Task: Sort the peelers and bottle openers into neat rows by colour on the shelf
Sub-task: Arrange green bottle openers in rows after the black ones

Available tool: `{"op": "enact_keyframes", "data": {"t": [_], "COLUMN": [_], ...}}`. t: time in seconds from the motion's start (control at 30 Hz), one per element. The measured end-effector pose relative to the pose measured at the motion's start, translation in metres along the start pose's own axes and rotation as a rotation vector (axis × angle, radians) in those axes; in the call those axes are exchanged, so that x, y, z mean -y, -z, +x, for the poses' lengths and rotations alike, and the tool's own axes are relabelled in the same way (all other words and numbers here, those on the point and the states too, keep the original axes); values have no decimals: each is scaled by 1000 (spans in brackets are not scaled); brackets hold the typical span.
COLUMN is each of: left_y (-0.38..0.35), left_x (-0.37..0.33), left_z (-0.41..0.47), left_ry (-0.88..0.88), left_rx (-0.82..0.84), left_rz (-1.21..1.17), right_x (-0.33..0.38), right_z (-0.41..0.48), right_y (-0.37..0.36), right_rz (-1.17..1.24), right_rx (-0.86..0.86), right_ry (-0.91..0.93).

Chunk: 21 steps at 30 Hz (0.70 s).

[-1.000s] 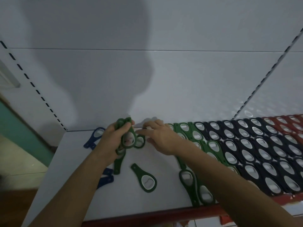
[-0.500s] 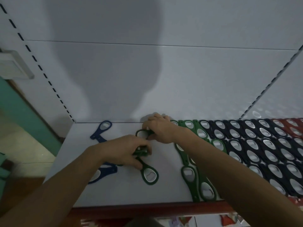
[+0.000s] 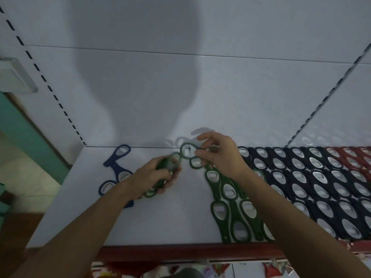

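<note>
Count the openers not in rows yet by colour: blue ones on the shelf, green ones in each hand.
Blue openers, loose on the shelf: 3
Green opener, right hand: 1
Green bunch, left hand: too blurred to count
Total counted: 4
</note>
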<state>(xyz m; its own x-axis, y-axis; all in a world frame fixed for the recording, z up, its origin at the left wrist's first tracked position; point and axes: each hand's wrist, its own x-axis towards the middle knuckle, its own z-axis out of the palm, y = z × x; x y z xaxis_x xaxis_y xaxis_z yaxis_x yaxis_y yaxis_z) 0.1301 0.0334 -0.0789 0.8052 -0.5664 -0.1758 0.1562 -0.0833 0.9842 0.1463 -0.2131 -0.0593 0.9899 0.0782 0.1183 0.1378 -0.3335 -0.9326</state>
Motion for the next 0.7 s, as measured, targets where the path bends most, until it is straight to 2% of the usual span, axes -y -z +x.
{"op": "enact_keyframes", "data": {"t": [0.07, 0.13, 0.23, 0.4, 0.47, 0.57, 0.7], "left_y": [-18, -33, -48, -54, -53, -58, -63], "left_x": [2, 6, 15, 27, 29, 31, 25], "left_z": [4, 10, 17, 21, 18, 15, 33], "left_ry": [-21, -59, -97, -148, -209, -215, -162], "left_rx": [-175, -375, -564, -651, -655, -586, -509], "left_rz": [-385, -471, -226, 140, 371, 715, 964], "right_x": [-3, -7, -8, -15, -22, -28, -40], "right_z": [-3, -2, -3, -12, -16, -24, -27], "right_y": [16, 29, 37, 18, 11, 10, 21], "right_rz": [13, -14, -57, -409, -519, -521, -501], "right_rx": [-63, -43, 102, 328, 303, 182, 46], "right_ry": [12, 9, -58, 14, 90, 138, 112]}}
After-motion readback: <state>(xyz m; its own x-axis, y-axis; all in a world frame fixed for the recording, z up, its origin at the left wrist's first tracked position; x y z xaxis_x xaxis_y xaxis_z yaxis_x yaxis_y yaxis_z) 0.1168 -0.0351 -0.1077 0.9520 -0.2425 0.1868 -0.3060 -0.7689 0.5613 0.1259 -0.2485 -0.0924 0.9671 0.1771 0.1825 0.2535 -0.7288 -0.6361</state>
